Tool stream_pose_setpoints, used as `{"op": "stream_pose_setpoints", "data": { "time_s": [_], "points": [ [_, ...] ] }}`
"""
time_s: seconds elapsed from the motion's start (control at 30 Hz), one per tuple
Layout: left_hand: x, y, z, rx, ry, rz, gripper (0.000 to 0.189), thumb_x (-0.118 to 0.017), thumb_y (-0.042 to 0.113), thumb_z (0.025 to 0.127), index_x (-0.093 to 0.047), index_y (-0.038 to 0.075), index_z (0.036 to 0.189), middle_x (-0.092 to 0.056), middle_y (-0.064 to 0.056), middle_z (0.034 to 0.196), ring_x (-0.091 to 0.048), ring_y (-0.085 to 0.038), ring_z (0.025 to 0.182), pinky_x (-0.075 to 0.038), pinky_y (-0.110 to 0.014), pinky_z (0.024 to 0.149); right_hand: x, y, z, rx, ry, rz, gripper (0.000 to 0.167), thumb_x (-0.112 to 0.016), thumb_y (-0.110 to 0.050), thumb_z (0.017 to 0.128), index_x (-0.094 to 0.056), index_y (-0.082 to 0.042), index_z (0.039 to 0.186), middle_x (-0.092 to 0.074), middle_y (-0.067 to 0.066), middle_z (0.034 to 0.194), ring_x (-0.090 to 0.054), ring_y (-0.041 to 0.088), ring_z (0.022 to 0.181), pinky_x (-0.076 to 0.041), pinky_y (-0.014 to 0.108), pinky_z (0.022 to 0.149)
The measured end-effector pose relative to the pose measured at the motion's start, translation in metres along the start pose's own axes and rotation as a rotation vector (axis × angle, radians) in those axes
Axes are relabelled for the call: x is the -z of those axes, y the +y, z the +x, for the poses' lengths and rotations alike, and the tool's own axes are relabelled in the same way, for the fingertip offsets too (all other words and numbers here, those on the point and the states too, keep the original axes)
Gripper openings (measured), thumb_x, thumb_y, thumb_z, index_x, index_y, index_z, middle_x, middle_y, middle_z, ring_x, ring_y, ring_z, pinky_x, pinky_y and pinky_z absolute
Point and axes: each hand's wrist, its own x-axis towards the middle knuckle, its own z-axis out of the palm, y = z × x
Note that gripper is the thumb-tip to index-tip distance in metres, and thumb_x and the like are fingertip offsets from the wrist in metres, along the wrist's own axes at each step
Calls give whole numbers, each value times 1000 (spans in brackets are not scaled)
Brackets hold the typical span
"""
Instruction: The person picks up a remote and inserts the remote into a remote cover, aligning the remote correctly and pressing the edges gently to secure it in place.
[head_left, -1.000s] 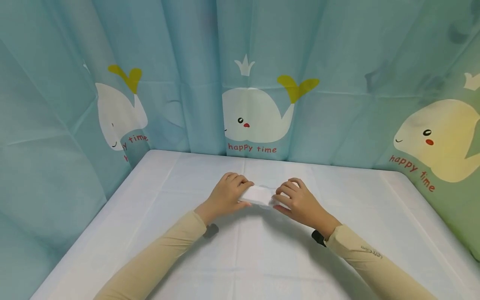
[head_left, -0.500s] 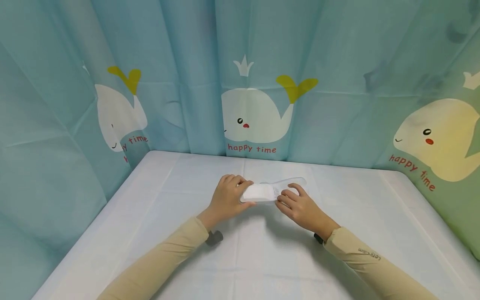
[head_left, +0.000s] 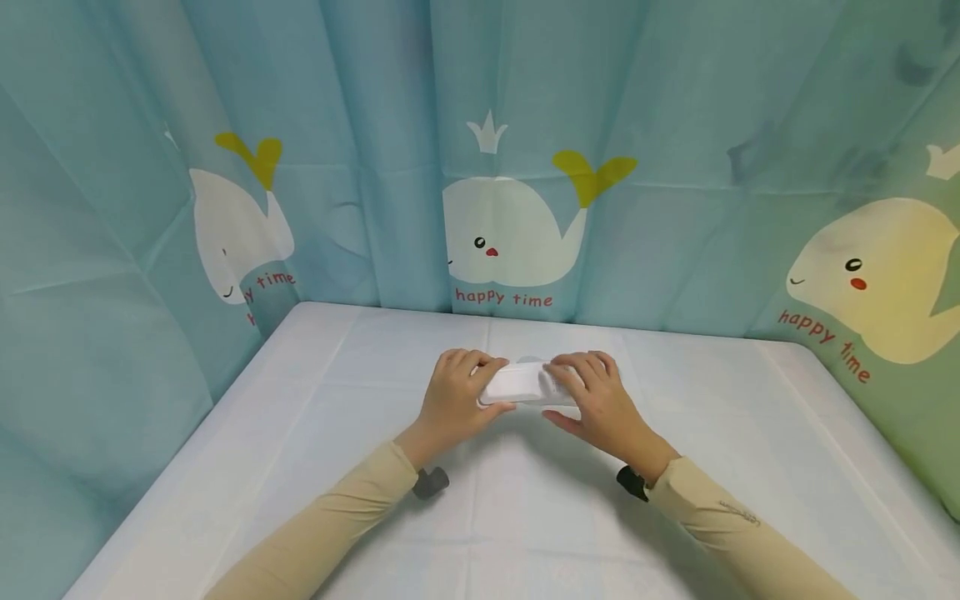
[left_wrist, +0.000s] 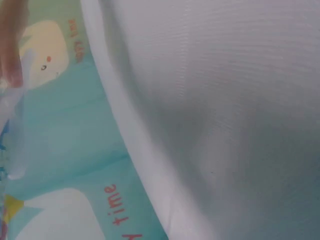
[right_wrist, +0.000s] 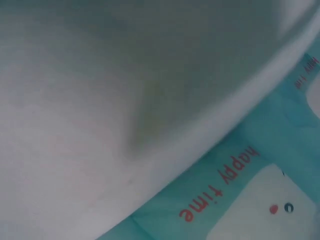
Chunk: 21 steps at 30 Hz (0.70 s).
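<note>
My left hand [head_left: 453, 402] grips the left end of a white oblong case [head_left: 517, 382], fingers along the far side and thumb on the near side. My right hand [head_left: 596, 400] is at the other end, its curled fingers over the top of the case and its thumb low at the near edge. Small print shows beside the right fingertips. The case is held above the table, over its shadow. At the left border of the left wrist view, a finger [left_wrist: 12, 55] overlaps a clear plastic piece [left_wrist: 17, 145]. The right wrist view shows neither hand nor case.
A white cloth covers the table [head_left: 480, 533]. Blue curtains [head_left: 397, 167] printed with whales hang close behind and at the sides. A dark wrist camera [head_left: 431, 483] sits under the left wrist, another dark wrist device [head_left: 632, 482] under the right.
My right fingers have moved from the near edge up over the right end of the case. The clear flap sticking out at right half a second ago is now mostly covered. My left hand keeps its grip.
</note>
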Motion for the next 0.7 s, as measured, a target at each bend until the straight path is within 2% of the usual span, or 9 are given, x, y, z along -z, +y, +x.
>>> {"op": "stream_pose_setpoints", "data": {
  "time_s": [0.07,0.1,0.17,0.3,0.4,0.47,0.57,0.7],
  "points": [
    [1,-2,0,-35,7,-12,56,-82,43,65,-68,13,110,-63,-1,97,-57,-20,90,-44,-38,89,3,1,2,-94,-42,9,70,-87,-32,60,-59,-3,117,-62,12,110,-53,30,106,-36,54,91],
    [1,-3,0,-55,11,-24,56,-82,43,65,-67,13,110,-62,-1,98,-57,-20,91,-44,-39,90,5,2,3,-125,-61,9,75,-89,-32,56,-59,-4,118,-63,11,111,-52,31,109,-35,55,92],
    [2,-4,0,-97,15,-52,56,-83,40,65,-67,12,111,-63,-1,99,-56,-19,93,-43,-39,92,7,2,5,-145,-89,12,74,-90,-32,53,-61,-6,116,-66,8,108,-52,30,111,-33,57,93],
    [4,-5,2,-167,15,-100,58,-86,36,62,-68,11,111,-63,-1,99,-56,-18,92,-42,-40,94,9,-1,7,-108,-118,34,68,-91,-31,52,-65,-8,110,-68,5,102,-55,27,110,-34,58,94],
    [5,-4,3,-203,-5,-93,57,-85,36,63,-67,12,112,-63,-1,100,-56,-18,93,-42,-40,95,8,-2,6,-83,-121,44,68,-91,-31,51,-65,-7,109,-68,7,105,-57,26,108,-34,57,95],
    [6,-4,4,-221,-25,-44,57,-83,40,65,-67,13,113,-63,0,100,-57,-18,94,-42,-40,96,8,-1,5,-73,-120,45,68,-91,-31,51,-65,-7,110,-68,8,106,-57,25,107,-33,57,96],
    [11,-4,7,-239,-61,109,58,-79,48,67,-66,16,113,-63,1,99,-58,-17,95,-42,-41,97,9,1,5,-57,-117,20,69,-91,-32,52,-64,-8,111,-68,8,105,-58,25,105,-34,57,95],
    [18,-6,11,-260,-78,287,59,-77,56,65,-66,16,108,-63,2,95,-58,-16,93,-43,-40,95,10,5,5,-59,-122,8,70,-90,-33,54,-63,-9,114,-68,6,105,-56,27,107,-34,58,94]
  ]
}}
